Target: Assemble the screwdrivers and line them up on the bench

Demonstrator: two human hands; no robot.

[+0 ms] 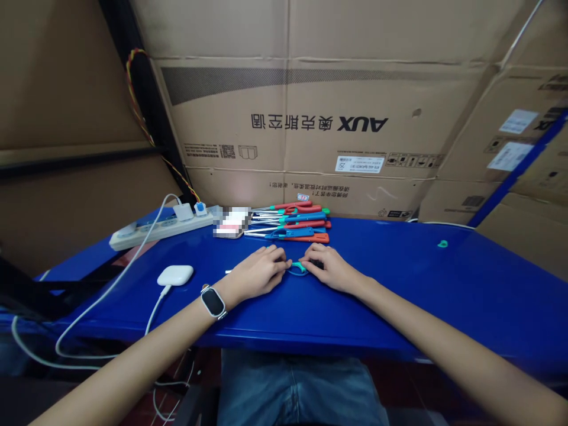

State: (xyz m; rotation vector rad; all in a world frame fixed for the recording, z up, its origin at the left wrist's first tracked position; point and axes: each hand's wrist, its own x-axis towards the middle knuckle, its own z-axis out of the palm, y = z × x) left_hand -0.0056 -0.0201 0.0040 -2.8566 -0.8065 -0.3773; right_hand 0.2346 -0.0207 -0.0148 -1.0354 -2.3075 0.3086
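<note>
Between my hands, low over the blue table, is a long-necked lighter (300, 268) with a green trigger and a blue guard loop. My left hand (265, 271) is closed around its neck side, and a bit of metal tip shows left of the wrist. The fingers of my right hand (327, 267) pinch it by the green trigger; most of the handle is hidden there, with something dark under the fingers. Just beyond my hands lies a pile of similar lighters (302, 224), with red, blue and orange handles, green triggers and metal necks pointing left.
A phone (231, 222) with a blurred screen touches the pile's left end. Further left are a power strip (164, 229) with plugs and a white earbud case (176, 275) on a cable. A small green piece (442, 243) lies far right. Cardboard (310, 118) walls the back.
</note>
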